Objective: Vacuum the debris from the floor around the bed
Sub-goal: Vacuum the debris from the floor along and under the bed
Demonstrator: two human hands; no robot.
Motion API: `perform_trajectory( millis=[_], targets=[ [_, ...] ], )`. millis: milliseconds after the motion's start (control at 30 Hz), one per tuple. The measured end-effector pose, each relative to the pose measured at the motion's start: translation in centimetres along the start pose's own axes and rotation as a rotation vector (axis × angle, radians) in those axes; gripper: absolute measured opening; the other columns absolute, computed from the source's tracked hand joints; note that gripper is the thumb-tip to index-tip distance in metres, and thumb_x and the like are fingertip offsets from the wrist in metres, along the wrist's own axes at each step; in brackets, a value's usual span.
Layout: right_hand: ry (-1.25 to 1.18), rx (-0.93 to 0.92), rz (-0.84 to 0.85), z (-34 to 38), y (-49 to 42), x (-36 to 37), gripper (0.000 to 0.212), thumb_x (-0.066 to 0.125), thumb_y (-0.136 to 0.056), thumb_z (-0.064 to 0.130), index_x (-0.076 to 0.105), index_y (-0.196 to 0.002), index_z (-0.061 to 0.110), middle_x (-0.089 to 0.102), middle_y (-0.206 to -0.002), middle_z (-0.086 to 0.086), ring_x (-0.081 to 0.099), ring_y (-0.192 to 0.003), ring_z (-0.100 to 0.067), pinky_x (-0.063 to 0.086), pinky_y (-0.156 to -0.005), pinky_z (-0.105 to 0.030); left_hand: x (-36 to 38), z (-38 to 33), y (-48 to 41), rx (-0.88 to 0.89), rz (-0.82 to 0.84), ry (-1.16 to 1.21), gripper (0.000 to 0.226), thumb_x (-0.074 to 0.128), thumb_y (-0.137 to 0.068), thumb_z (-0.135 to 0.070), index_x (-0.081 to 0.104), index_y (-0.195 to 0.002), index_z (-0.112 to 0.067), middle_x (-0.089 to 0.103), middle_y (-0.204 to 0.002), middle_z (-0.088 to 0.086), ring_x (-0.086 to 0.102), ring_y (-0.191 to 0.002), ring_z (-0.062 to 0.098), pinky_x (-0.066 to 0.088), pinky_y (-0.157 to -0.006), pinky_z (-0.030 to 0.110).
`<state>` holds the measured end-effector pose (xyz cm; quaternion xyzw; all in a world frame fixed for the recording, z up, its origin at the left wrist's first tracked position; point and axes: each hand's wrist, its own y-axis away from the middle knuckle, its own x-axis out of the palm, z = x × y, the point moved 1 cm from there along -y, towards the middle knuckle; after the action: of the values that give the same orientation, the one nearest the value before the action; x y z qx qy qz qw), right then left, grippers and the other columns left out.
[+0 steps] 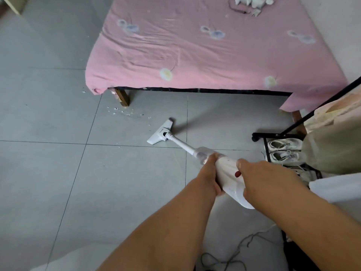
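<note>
White stick vacuum: slanted across grey tiled floor, floor head flat on tile at centre frame. Left hand grip closed around body; right hand grip closed on rear handle. White debris scattered at 10 o'clock of head, beside wooden bed leg. Pink-sheeted bed at 12 o'clock. Shoes on black rack at 3 o'clock.
</note>
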<state>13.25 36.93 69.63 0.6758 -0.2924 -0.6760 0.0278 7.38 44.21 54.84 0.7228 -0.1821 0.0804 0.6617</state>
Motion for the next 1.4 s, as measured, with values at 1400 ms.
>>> perform_trajectory(
  millis=[1400],
  targets=[
    [0.01,-0.165,-0.001,2.4,-17.9,-8.4,0.033,0.051,-0.086,0.016,0.048,-0.118,0.022,0.058,-0.085,0.007,0.041,-0.057,-0.011,0.023,-0.044,-0.023,0.6,-18.0,-1.4,0.054,-0.093,0.261,0.067,0.064,-0.086,-0.067,0.066,-0.119,-0.008,0.077,-0.086,0.017,0.072,-0.081,0.03,0.055,-0.061,0.043]
  ],
)
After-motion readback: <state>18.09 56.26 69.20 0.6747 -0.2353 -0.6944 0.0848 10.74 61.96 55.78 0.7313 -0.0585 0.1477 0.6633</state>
